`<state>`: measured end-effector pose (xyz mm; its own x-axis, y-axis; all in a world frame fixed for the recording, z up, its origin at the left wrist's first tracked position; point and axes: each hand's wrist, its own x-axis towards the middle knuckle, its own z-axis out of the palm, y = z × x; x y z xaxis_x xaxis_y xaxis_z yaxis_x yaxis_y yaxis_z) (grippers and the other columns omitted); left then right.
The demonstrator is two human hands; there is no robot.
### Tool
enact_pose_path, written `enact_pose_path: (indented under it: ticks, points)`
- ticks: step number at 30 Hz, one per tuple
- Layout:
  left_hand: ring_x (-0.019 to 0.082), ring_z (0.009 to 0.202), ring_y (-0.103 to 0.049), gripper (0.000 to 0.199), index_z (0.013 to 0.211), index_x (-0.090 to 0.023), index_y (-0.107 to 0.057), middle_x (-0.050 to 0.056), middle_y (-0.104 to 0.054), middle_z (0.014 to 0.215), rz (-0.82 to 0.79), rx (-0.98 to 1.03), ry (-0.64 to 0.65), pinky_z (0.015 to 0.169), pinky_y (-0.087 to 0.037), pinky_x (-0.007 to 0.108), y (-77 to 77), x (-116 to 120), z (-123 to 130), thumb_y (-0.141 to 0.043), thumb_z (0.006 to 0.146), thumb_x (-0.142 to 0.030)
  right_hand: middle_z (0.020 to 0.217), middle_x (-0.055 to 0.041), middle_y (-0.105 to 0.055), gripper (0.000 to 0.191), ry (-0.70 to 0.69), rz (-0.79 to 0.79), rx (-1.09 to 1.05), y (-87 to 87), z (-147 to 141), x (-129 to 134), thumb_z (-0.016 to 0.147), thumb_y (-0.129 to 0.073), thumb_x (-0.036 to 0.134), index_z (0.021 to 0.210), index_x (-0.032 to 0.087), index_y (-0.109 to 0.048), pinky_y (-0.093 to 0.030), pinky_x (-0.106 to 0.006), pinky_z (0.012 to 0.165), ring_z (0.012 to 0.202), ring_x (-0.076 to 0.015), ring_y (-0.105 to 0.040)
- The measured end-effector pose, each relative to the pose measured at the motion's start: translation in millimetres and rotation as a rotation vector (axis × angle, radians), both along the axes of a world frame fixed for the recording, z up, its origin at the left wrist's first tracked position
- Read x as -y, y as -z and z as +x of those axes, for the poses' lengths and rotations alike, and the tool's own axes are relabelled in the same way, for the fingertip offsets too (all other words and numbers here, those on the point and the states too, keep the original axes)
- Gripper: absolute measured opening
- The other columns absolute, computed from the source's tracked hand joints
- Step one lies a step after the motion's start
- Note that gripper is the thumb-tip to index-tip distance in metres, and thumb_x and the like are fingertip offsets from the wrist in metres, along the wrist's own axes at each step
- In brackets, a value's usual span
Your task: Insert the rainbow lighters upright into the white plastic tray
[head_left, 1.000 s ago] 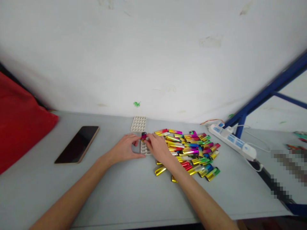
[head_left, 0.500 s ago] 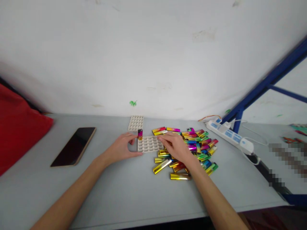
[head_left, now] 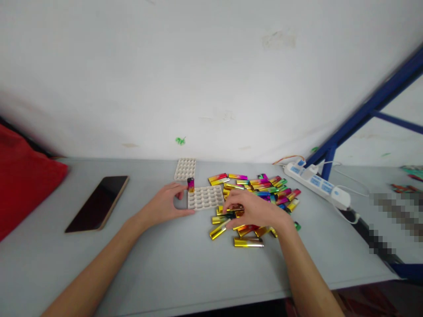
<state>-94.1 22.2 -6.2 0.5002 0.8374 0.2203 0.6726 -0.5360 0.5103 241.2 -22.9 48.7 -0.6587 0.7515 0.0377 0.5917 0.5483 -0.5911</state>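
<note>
Grey table [head_left: 165, 268], right hand [head_left: 254, 209] apparently touching shiny lighters [head_left: 248, 242].

Phone [head_left: 97, 204] left — power strip [head_left: 316, 185] right, red cloth [head_left: 28, 180].

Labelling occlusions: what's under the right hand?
Shiny multicoloured lighters show around the right hand, some partly hidden by it. Whatever lies directly beneath the palm is covered; number and contact can't be told.

Glossy, metallic-looking lighters [head_left: 248, 242]; smooth, matt tabletop [head_left: 158, 273].
</note>
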Motion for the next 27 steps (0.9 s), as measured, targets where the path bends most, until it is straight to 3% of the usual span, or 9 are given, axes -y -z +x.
enact_pose_path:
  ticks: [6,10,14,19,23,27]
  points:
    - [0.026,0.083,-0.064,0.063,0.103,-0.02,-0.073,0.001,-0.066,0.087,-0.018,0.01,-0.026,0.08,-0.051,0.036,3.4,0,0,-0.089,0.071,-0.071,0.105,-0.0039,-0.066,0.028,0.013,-0.076,0.206,2.3,-2,5,0.08,-0.099,0.032,0.1,0.025,-0.082,-0.046,-0.033,0.088,0.103,-0.0266,-0.064]
    - [0.026,0.083,-0.064,0.063,0.103,-0.02,-0.073,0.002,-0.067,0.087,-0.019,0.019,-0.026,0.081,-0.051,0.036,1.9,1,1,-0.089,0.071,-0.072,0.109,-0.0043,-0.066,0.022,0.021,-0.128,0.119,-2.8,-3,1,0.086,-0.094,0.028,0.099,0.021,-0.077,-0.047,-0.032,0.088,0.102,-0.0239,-0.063]
    - [0.025,0.082,-0.064,0.061,0.101,-0.019,-0.072,0.001,-0.067,0.084,-0.022,0.021,-0.021,0.081,-0.05,0.036,-1.0,3,2,-0.088,0.072,-0.07,0.103,-0.0025,-0.07,0.021,0.047,-0.23,-0.165,-0.5,-3,-4,0.091,-0.088,0.032,0.101,0.02,-0.072,-0.049,-0.031,0.082,0.093,-0.0202,-0.064]
    - [0.025,0.082,-0.064,0.059,0.099,-0.019,-0.072,0.002,-0.067,0.086,-0.018,0.026,-0.025,0.079,-0.049,0.035,0.2,3,2,-0.089,0.072,-0.068,0.1,-0.0017,-0.073,0.04,0.116,-0.501,-0.602,12.6,-17,-11,0.081,-0.095,0.049,0.1,0.021,-0.073,-0.055,-0.032,0.082,0.088,-0.0188,-0.067]
    - [0.026,0.083,-0.065,0.061,0.105,-0.019,-0.074,0.003,-0.067,0.088,-0.022,0.026,-0.021,0.079,-0.049,0.035,2.5,3,1,-0.09,0.072,-0.067,0.108,-0.0027,-0.079,0.044,0.296,-0.588,-1.037,19.1,-37,-11,0.081,-0.096,0.053,0.106,0.026,-0.072,-0.058,-0.037,0.096,0.104,-0.0215,-0.074]
    - [0.025,0.083,-0.065,0.06,0.103,-0.019,-0.073,0.002,-0.067,0.088,-0.022,0.027,-0.023,0.08,-0.049,0.035,2.8,3,1,-0.091,0.072,-0.068,0.088,0.0022,-0.076,0.048,0.444,-0.682,-1.273,19.7,-53,-7,0.078,-0.097,0.053,0.106,0.028,-0.067,-0.06,-0.036,0.086,0.086,-0.0201,-0.076]
